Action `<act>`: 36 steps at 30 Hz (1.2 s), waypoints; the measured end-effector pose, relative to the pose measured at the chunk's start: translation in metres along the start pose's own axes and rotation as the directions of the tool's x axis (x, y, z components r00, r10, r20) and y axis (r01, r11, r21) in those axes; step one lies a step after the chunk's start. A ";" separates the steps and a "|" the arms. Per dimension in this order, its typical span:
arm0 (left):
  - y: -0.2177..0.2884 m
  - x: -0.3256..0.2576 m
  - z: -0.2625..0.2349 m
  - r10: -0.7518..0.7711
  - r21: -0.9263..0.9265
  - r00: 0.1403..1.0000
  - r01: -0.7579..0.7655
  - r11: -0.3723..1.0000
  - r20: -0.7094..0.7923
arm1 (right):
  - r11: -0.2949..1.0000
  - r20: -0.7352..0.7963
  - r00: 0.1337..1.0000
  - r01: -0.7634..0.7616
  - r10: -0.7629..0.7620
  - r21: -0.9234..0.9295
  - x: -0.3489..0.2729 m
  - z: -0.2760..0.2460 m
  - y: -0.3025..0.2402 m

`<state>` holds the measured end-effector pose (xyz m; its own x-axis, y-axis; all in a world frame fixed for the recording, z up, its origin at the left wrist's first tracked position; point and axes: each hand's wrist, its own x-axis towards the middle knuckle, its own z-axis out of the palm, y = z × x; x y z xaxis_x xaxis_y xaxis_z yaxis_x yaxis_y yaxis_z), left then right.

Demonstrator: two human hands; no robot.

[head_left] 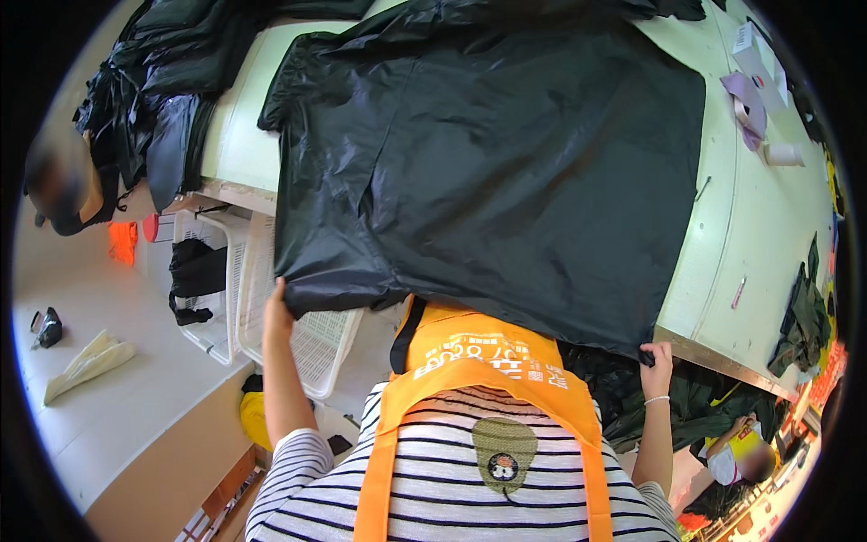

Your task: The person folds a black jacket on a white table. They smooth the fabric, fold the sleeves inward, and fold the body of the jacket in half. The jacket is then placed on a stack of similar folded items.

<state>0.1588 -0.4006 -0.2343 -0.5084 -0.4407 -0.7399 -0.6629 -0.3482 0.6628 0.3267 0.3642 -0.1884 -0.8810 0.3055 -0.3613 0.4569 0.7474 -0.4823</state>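
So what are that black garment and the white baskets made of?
The black garment looks like thin, slick synthetic fabric, perhaps nylon or coated polyester: faint sheen, fine crinkles. The white baskets look like moulded plastic, matte, with a regular open grid.

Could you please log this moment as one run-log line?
left hand: grips near left corner of black garment | right hand: grips near right corner | garment: spread on pale table, hem overhanging edge
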 end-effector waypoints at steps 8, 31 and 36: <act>0.210 -0.057 0.138 0.414 -0.303 0.801 -0.303 0.904 0.433 | 0.918 -0.238 0.962 -0.033 0.137 0.395 0.100 -0.114 0.006; 0.170 0.132 0.167 0.657 0.585 0.658 -0.713 0.386 0.368 | 0.986 -0.453 0.886 -0.150 0.100 -0.077 0.195 -0.040 -0.022; 0.145 0.126 0.168 0.715 0.868 0.644 -0.484 0.107 0.271 | 0.855 -0.484 0.850 -0.398 0.207 -0.334 0.193 -0.013 -0.038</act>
<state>-0.0937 -0.3674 -0.2503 -0.9505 -0.3089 -0.0339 -0.3025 0.8945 0.3292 0.1373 0.4026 -0.2292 -0.7138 0.7001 -0.0210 0.7003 0.7139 -0.0022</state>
